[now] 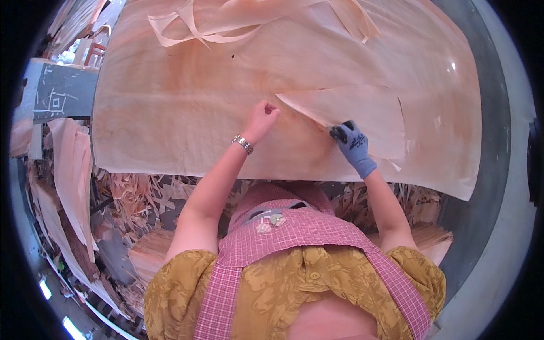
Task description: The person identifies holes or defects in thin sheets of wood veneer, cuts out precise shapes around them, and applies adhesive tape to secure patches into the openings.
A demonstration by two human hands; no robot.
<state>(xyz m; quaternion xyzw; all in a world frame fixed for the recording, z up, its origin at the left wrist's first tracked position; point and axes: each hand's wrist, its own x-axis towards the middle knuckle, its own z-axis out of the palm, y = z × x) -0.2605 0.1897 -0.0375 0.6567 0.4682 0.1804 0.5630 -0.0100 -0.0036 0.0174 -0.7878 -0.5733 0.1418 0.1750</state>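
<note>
A wide sheet of pale wood veneer (187,113) lies spread before me. On it rests a smaller pointed veneer piece (362,113), its tip towards the left. My left hand (263,120), bare and with a metal watch (242,144) at the wrist, is just left of that tip, fingers curled in and nothing visible in them. My right hand (352,145) wears a blue glove with dark fingertips. Its fingers are closed at the lower edge of the smaller piece, and whatever they grip is hidden.
Loose veneer strips (209,28) lie across the sheet's far part. Veneer scraps (133,198) litter the space below the near edge. Long veneer pieces (72,170) hang at the left, beside a grey surface (65,90). A grey border (492,102) curves along the right.
</note>
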